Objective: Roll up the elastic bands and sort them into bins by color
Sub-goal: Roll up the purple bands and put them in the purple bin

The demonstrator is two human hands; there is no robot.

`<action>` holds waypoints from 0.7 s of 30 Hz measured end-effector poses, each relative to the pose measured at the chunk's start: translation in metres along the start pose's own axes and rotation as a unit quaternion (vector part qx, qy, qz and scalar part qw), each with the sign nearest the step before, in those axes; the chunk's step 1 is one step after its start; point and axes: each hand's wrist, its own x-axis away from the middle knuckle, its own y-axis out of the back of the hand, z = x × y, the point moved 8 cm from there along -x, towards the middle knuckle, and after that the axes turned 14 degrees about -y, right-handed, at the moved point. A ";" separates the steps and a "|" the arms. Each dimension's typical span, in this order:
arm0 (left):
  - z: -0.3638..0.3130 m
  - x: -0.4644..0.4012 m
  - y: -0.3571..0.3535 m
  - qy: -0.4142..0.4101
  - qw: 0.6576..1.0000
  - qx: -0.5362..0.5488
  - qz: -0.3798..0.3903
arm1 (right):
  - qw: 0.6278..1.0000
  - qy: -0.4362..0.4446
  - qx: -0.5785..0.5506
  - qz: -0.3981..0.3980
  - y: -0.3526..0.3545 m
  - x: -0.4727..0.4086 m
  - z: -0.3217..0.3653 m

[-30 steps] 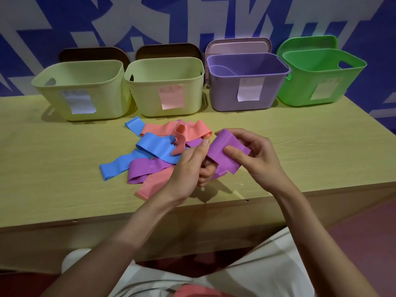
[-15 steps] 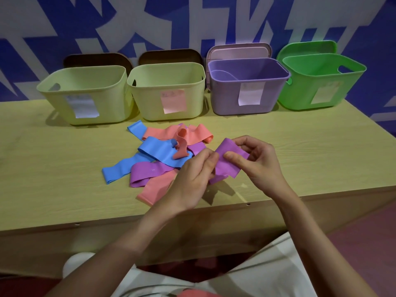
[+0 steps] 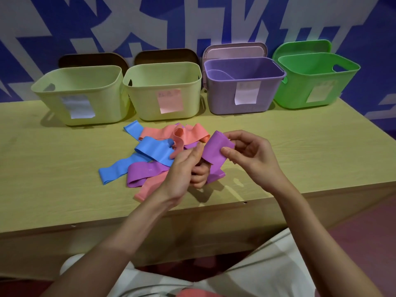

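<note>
Both hands hold one purple band (image 3: pixel 215 152) just above the near part of the wooden table (image 3: pixel 300 151), to the right of the loose pile. The right hand (image 3: pixel 255 155) pinches the upper, partly rolled end between thumb and curled fingers, and the left hand (image 3: pixel 186 168) has its fingers curled around the lower part, with the tail of the band hanging below it toward the table. Compared with half a second ago, the two hands have drawn slightly apart: the left thumb then lay close against the right fingers on the band, and now a wider stretch of purple shows between them, with the rolled end raised a little higher and tilted. The pile itself has not shifted: a blue band (image 3: pixel 154 150), a salmon band (image 3: pixel 184 136) and a second purple band (image 3: pixel 145 173) lie tangled together left of the hands. Along the back edge stand four bins in a row, two pale yellow-green bins (image 3: pixel 83 95) (image 3: pixel 162 91), a purple bin (image 3: pixel 244 86) that already has something purple curled inside, and a green bin (image 3: pixel 317 80), each with a paper label on its front.
</note>
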 end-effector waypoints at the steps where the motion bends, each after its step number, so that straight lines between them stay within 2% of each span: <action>1: 0.000 0.000 -0.001 0.009 1.000 0.017 0.017 | 1.000 0.007 0.006 0.012 -0.001 0.000 0.002; 7: 0.009 0.006 -0.004 0.087 0.990 0.076 0.085 | 0.998 0.021 0.043 0.040 -0.004 0.002 0.004; 14: 0.016 0.008 0.000 0.127 0.988 -0.004 0.088 | 0.993 0.053 0.095 0.033 0.000 0.002 0.005; 21: 0.008 0.003 0.008 0.090 0.993 -0.007 0.069 | 0.996 0.045 0.064 0.042 0.004 -0.002 -0.006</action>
